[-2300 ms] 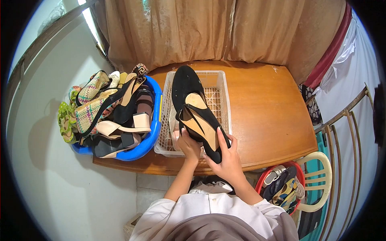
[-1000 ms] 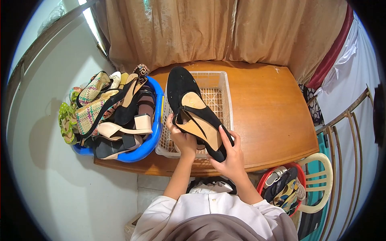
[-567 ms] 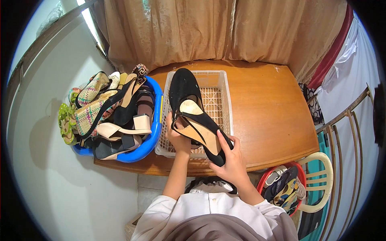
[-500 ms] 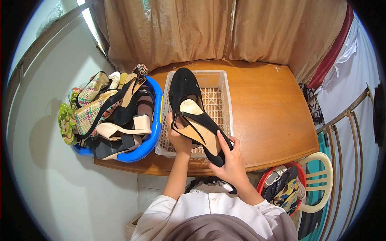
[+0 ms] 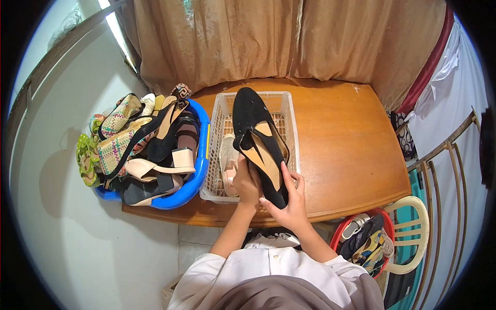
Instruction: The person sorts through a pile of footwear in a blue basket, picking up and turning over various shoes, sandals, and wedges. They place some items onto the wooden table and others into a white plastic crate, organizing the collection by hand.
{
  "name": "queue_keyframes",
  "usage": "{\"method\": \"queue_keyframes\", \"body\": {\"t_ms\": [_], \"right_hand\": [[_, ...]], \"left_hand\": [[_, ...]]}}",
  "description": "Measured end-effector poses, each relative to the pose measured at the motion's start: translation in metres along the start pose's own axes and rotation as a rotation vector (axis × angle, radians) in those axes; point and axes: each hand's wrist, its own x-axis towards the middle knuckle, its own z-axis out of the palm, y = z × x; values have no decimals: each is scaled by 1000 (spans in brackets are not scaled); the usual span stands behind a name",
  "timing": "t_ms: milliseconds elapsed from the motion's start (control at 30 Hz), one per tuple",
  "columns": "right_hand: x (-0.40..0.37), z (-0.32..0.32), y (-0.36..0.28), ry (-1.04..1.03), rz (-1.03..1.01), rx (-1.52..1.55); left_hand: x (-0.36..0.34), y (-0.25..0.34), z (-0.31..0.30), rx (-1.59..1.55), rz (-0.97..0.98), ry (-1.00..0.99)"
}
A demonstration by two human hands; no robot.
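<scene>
Black suede slingback shoe, heel end gripped by left hand and right hand, steadied above white plastic basket.

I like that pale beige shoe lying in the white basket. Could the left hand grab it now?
Probably not yet: the left hand sits right beside the pale beige shoe in the white plastic basket, but it is busy gripping the black suede shoe.

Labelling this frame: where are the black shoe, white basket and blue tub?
black shoe (image 5: 248,109), head view, toe.
white basket (image 5: 291,129), head view, right wall.
blue tub (image 5: 173,198), head view, near wall.
</scene>
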Motion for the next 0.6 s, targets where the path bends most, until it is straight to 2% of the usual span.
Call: {"method": "queue_keyframes", "body": {"t_ms": [33,133,200,267,367,400,467,600], "right_hand": [[0,1,1,23,-14,-16],[3,-3,2,61,-73,-61],[5,-8,4,85,-105,-50],[8,-12,7,122,-130,3],[9,-18,7,44,-126,17],[8,-19,7,11,-123,28],[6,-17,6,-17,-133,-3],[3,-11,4,18,-154,-87]], "left_hand": [[-4,-4,1,33,17,-30],[-3,-3,0,-193,-20,-20],[-5,-9,-1,-762,-270,-119],[2,-7,1,-1152,-226,-166],[13,0,-1,-1267,-475,-190],[11,-6,-4,-1196,-625,-265],[22,-18,3,-1471,-574,-558],[17,-24,6,-1532,-625,-504]]}}
